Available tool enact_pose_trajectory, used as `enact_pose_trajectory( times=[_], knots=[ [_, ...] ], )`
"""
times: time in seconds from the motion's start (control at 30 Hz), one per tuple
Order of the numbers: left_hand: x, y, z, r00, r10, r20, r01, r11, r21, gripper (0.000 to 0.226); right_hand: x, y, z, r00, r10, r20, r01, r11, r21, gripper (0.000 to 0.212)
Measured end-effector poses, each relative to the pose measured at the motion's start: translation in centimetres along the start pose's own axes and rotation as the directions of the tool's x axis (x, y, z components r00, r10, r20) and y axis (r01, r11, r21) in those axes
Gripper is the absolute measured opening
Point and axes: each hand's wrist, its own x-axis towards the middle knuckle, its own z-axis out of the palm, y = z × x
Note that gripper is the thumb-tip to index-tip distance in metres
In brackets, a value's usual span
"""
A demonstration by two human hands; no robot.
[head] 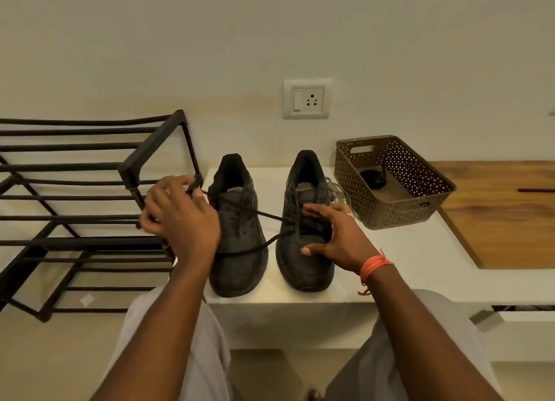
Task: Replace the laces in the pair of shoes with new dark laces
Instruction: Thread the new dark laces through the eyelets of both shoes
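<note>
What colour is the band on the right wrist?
Orange band, clearest in the head view.

At frame centre, two black lace-up shoes (237,235) (306,226) stand side by side on a white counter (405,250). The left hand (180,217) pinches a dark cord lace (261,214) that runs across to the right-hand shoe, where the right hand (336,238) rests with fingers spread. A brown perforated plastic basket (432,202) sits at right, a black metal rack (75,205) at left.
</note>
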Motion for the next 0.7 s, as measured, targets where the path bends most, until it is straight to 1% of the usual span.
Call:
enact_pose_trajectory(
  times=[0.03, 0.07, 0.1, 0.13, 0.17, 0.2, 0.23, 0.27, 0.3, 0.33, 0.37, 0.4, 0.43, 0.47, 0.5, 0.53, 0.57, 0.6, 0.63, 0.67, 0.7],
  knots=[
    [-0.6, 0.3, 0.3, 0.992, 0.105, 0.068, -0.105, 0.994, -0.004, 0.035, 0.0, 0.0, 0.1, 1.000, -0.001, -0.006, 0.001, 1.000, 0.000, 0.086],
    [-1.4, 0.8, 0.5, 0.962, 0.232, 0.141, -0.229, 0.973, -0.035, 0.039, -0.1, 0.0, 0.2, 1.000, 0.001, -0.015, -0.001, 1.000, -0.002, 0.087],
    [-2.1, 1.5, 0.8, 0.907, 0.359, 0.221, -0.352, 0.933, -0.073, 0.039, -0.1, 0.0, 0.2, 1.000, 0.002, -0.024, -0.002, 1.000, -0.007, 0.087],
    [-2.9, 2.1, 1.0, 0.827, 0.462, 0.320, -0.456, 0.885, -0.099, 0.037, -0.2, 0.1, 0.2, 0.999, 0.004, -0.033, -0.004, 1.000, -0.010, 0.086],
    [-3.6, 2.7, 1.3, 0.742, 0.521, 0.421, -0.529, 0.842, -0.109, 0.036, -0.3, 0.0, 0.2, 0.999, 0.007, -0.040, -0.008, 1.000, -0.013, 0.086],
    [-4.3, 3.2, 1.6, 0.667, 0.534, 0.520, -0.572, 0.814, -0.102, 0.038, -0.4, 0.0, 0.2, 0.999, 0.008, -0.047, -0.008, 1.000, -0.015, 0.086],
    [-5.0, 3.6, 1.7, 0.621, 0.508, 0.597, -0.586, 0.807, -0.075, 0.040, -0.5, 0.0, 0.3, 0.999, 0.006, -0.052, -0.007, 1.000, -0.016, 0.086],
    [-5.5, 3.8, 1.9, 0.605, 0.464, 0.647, -0.576, 0.816, -0.048, 0.041, -0.6, -0.1, 0.3, 0.998, 0.005, -0.057, -0.006, 1.000, -0.017, 0.086],
    [-5.7, 4.1, 2.0, 0.609, 0.427, 0.669, -0.551, 0.834, -0.031, 0.041, -0.6, -0.1, 0.2, 0.998, 0.006, -0.058, -0.007, 1.000, -0.014, 0.086],
    [-5.7, 4.2, 2.2, 0.630, 0.404, 0.663, -0.523, 0.852, -0.023, 0.039, -0.7, -0.2, 0.2, 0.998, 0.009, -0.055, -0.009, 1.000, -0.012, 0.086],
    [-5.3, 4.0, 2.5, 0.668, 0.403, 0.625, -0.503, 0.864, -0.020, 0.035, -0.7, -0.3, 0.2, 0.999, 0.013, -0.050, -0.014, 1.000, -0.013, 0.086],
    [-4.8, 3.6, 2.8, 0.724, 0.404, 0.559, -0.474, 0.880, -0.021, 0.031, -0.7, -0.3, 0.1, 0.999, 0.017, -0.045, -0.018, 1.000, -0.017, 0.086],
    [-4.0, 3.1, 2.9, 0.803, 0.382, 0.458, -0.415, 0.909, -0.030, 0.026, -0.6, -0.3, 0.0, 0.999, 0.023, -0.044, -0.024, 0.999, -0.021, 0.086],
    [-2.9, 2.4, 2.8, 0.888, 0.311, 0.338, -0.319, 0.947, -0.035, 0.022, -0.5, -0.3, -0.1, 0.999, 0.027, -0.043, -0.028, 0.999, -0.024, 0.085],
    [-1.6, 1.7, 2.3, 0.955, 0.202, 0.217, -0.198, 0.979, -0.043, 0.020, -0.4, -0.3, -0.2, 0.999, 0.026, -0.043, -0.027, 0.999, -0.022, 0.085],
    [-0.3, 0.8, 1.5, 0.991, 0.094, 0.100, -0.088, 0.994, -0.057, 0.019, -0.4, -0.3, -0.2, 0.999, 0.022, -0.043, -0.023, 1.000, -0.017, 0.085],
    [0.8, 0.0, 0.7, 1.000, 0.012, 0.010, -0.011, 0.998, -0.065, 0.019, -0.3, -0.2, -0.3, 0.999, 0.017, -0.045, -0.017, 1.000, -0.010, 0.085],
    [1.3, -0.8, 0.0, 0.998, -0.051, -0.028, 0.050, 0.997, -0.055, 0.018, -0.3, -0.2, -0.3, 0.999, 0.017, -0.042, -0.017, 1.000, -0.001, 0.086],
    [1.7, -1.3, -0.6, 0.995, -0.101, -0.029, 0.099, 0.994, -0.036, 0.018, -0.3, -0.1, -0.2, 0.999, 0.018, -0.039, -0.018, 1.000, 0.006, 0.086],
    [1.7, -1.6, -0.8, 0.993, -0.116, -0.006, 0.116, 0.993, -0.011, 0.017, -0.3, -0.1, -0.2, 0.999, 0.017, -0.035, -0.017, 1.000, 0.007, 0.086],
    [1.5, -1.6, -0.7, 0.996, -0.084, 0.039, 0.083, 0.996, 0.018, 0.017, -0.3, -0.1, -0.2, 0.999, 0.019, -0.032, -0.019, 1.000, 0.008, 0.086]
  ],
)
